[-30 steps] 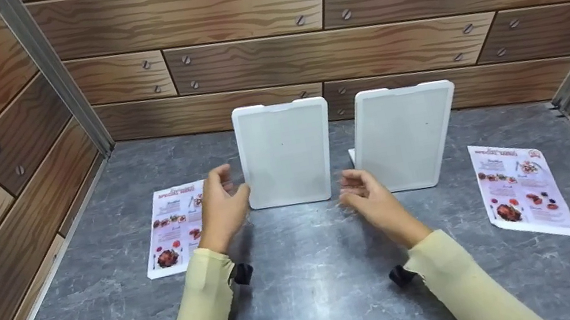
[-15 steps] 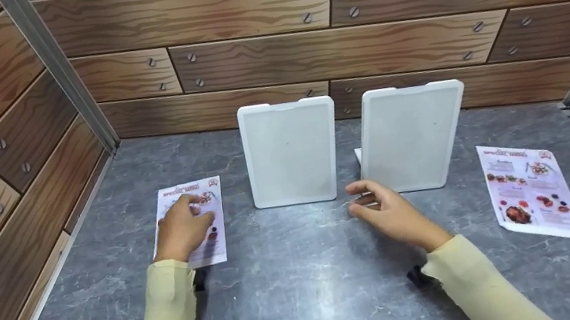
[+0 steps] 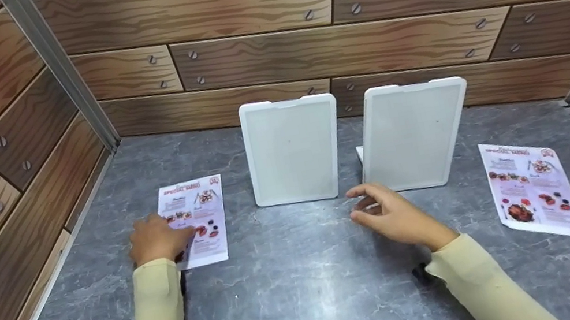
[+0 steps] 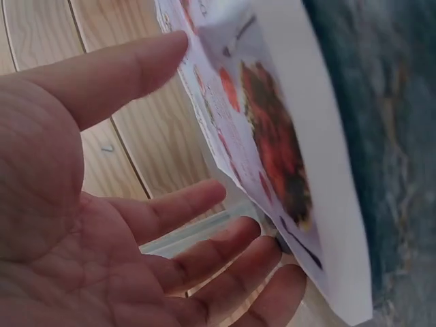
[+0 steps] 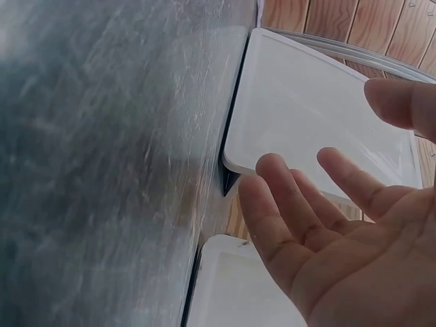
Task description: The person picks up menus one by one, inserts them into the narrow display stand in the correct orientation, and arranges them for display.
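Note:
My left hand (image 3: pixel 157 240) is over the left side of a printed menu sheet (image 3: pixel 202 221) lying on the grey table. In the left wrist view, its thumb (image 4: pixel 146 65) stretches across the printed face, and the relaxed fingers (image 4: pixel 231 272) are spread, with their tips at the sheet's edge. My right hand (image 3: pixel 392 217) hovers with loosely bent fingers and nothing in it, just in front of the right white upright panel (image 3: pixel 416 137). The right wrist view shows its palm, with that panel (image 5: pixel 306 102) behind the fingers. A matching left white panel (image 3: pixel 292 153) stands beside it.
A second menu sheet (image 3: pixel 537 192) lies on the right side of the table, its near edge slightly raised. Wood-patterned walls (image 3: pixel 255 59) enclose the marbled grey table (image 3: pixel 288 312) at the back and sides, with metal posts (image 3: pixel 64 70) in the corners.
My left hand has moved from beside the left panel, leftward and nearer to me, to the left menu's left edge. My right hand has shifted only slightly.

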Action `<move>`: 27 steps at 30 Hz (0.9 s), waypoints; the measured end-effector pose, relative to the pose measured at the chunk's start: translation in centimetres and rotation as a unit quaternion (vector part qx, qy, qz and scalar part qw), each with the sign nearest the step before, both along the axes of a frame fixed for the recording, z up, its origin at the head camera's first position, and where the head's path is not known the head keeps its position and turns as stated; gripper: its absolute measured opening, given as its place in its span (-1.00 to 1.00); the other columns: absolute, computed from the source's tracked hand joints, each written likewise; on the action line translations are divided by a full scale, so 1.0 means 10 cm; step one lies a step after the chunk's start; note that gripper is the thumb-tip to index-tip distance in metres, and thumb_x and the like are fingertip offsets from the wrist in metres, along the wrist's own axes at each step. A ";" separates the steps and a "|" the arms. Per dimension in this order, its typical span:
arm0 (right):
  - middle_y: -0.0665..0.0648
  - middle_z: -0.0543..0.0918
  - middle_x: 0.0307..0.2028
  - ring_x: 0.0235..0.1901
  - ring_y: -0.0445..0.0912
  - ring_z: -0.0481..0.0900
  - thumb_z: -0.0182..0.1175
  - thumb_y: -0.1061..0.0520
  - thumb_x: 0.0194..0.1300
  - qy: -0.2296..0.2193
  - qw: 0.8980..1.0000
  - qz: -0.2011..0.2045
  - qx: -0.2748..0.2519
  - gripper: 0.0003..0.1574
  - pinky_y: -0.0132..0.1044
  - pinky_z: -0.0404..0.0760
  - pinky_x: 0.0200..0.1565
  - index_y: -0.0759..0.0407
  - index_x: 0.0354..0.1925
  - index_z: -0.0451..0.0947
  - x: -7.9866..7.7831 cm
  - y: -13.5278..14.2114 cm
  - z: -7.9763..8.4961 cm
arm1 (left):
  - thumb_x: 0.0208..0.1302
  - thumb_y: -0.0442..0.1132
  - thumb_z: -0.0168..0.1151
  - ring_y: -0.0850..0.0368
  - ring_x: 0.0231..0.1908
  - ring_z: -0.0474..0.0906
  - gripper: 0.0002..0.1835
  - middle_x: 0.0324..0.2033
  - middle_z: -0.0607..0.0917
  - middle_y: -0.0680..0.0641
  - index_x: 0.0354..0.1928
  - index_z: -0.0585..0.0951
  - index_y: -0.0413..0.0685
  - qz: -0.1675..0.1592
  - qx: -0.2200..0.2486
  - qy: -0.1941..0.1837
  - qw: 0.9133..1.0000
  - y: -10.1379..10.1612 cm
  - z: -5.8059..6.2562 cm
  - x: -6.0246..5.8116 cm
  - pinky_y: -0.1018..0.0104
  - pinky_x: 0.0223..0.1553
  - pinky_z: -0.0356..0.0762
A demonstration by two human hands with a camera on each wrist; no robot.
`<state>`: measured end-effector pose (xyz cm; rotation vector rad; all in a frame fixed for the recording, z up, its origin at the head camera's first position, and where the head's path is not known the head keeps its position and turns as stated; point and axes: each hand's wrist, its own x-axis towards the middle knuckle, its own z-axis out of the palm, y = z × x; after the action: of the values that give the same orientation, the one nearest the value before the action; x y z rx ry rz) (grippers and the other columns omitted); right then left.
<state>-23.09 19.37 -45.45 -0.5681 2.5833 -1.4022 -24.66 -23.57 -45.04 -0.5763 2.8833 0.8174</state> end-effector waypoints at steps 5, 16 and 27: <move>0.32 0.48 0.29 0.19 0.13 0.57 0.26 0.07 0.49 0.003 1.000 0.003 0.001 -0.43 0.07 0.53 0.25 0.27 0.33 0.43 0.01 0.00 -0.01 | 0.25 0.08 0.41 -0.58 0.28 0.24 -0.03 0.25 0.32 -0.58 0.42 0.26 -0.51 0.002 -0.008 -0.010 1.000 0.00 -0.02 0.01 -0.45 0.22 0.33; 0.32 0.50 0.26 0.19 0.13 0.56 0.29 0.05 0.47 0.004 1.000 0.001 0.008 -0.43 0.08 0.52 0.28 0.27 0.31 0.44 -0.02 0.03 -0.04 | 0.24 -0.01 0.46 -0.62 0.28 0.19 -0.10 0.25 0.27 -0.59 0.39 0.30 -0.50 -0.001 0.004 -0.009 1.000 -0.01 -0.03 -0.01 -0.48 0.21 0.31; 0.33 0.46 0.28 0.27 0.22 0.52 0.28 0.07 0.48 -0.011 1.000 0.001 0.010 -0.45 0.06 0.50 0.31 0.27 0.30 0.44 -0.01 0.03 -0.03 | 0.18 -0.10 0.52 -0.60 0.26 0.21 -0.05 0.19 0.36 -0.59 0.46 0.23 -0.39 -0.014 0.012 0.019 1.000 0.00 0.01 0.05 -0.44 0.20 0.32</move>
<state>-23.22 19.63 -45.79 -0.5487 2.5749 -1.3724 -24.20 -23.58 -44.97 -0.5235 2.9046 0.8661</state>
